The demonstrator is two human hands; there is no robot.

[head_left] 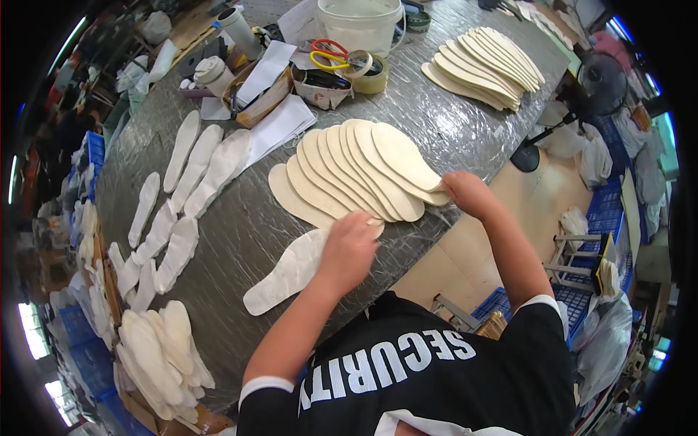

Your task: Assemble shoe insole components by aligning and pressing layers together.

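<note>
A fanned row of cream shoe insoles [349,171] lies on the table before me, the pieces overlapping. My right hand [467,194] is closed at the fan's right end, thumb and fingers pinching the narrow tip of the top insole. My left hand [350,251] is closed over the near left tips of the fan, its fingertips on the end of an insole. Under that hand and wrist lies a single white insole [283,272], apart from the fan and partly covered.
Another fan of insoles [483,69] sits at the far right. White insoles [196,171] spread over the left, with a heap [163,360] at the near left edge. Behind stand a bucket [360,25], scissors [331,54], tape [374,76] and a cup [212,73]. A fan [603,91] is beyond the table.
</note>
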